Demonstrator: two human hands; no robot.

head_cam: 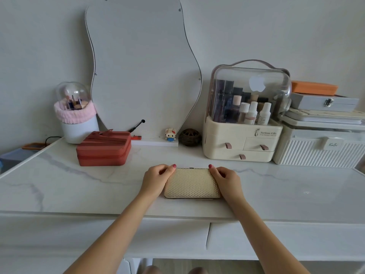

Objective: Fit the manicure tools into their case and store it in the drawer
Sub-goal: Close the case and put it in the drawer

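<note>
The case [192, 182] lies on the desk [79, 186] between the left hand [156, 179] and right hand [227, 180]; the zipped box [103, 148] sits behind the left hand.

Legible markings noted on three items. The cream cosmetics organizer [242, 138] bears the printed words "Serious Life" on its front band above the small drawers, beside a small figure emblem; a finer line beneath is too small to read. Its clear lid [250, 86] carries a white apple-shaped logo sticker. The white ribbed storage box [318, 153] has a small tag with handwriting, apparently "KaSi", not certain.
</note>
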